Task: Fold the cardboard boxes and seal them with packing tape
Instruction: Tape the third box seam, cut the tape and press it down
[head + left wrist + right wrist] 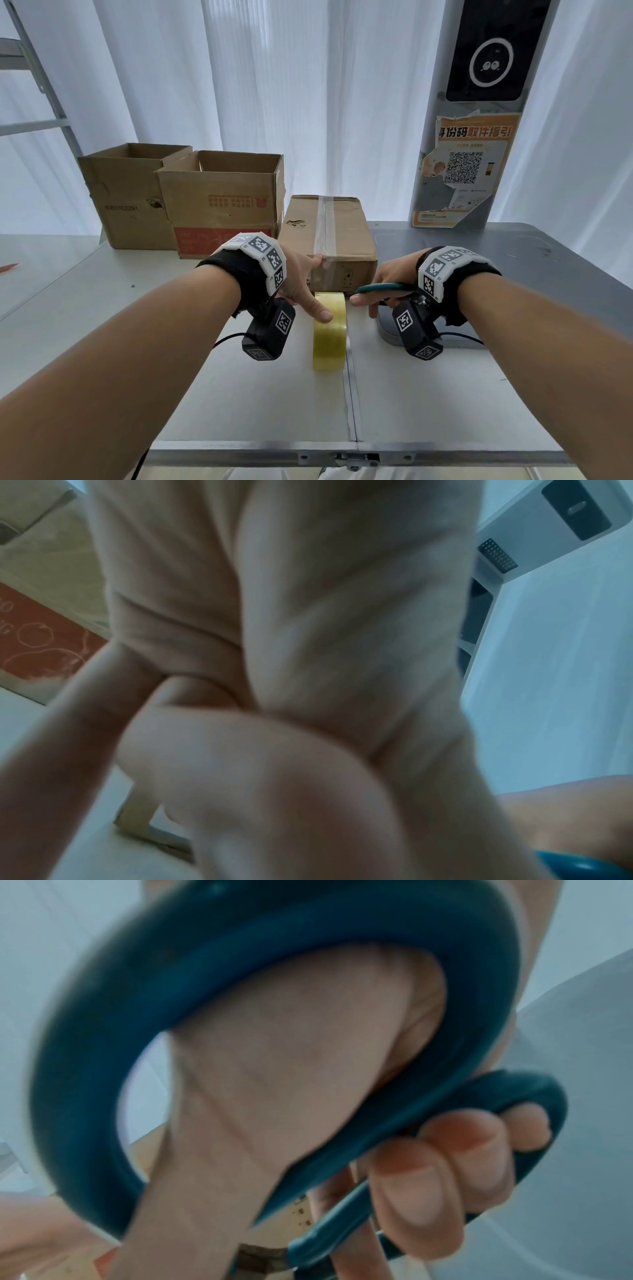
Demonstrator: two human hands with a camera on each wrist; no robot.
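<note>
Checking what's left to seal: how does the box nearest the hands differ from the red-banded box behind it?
The near box is closed, with clear tape along its top; the red-banded box stands open, flaps up, untaped. The near box is lower and plain brown; the other is taller with red print. Both are cardboard, on the table.

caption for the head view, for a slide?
Left hand holds tape roll before a taped box; right hand holds scissors.

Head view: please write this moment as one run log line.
left hand: holds tape roll | right hand: grips scissors | taped box: closed | two boxes behind: open
</note>
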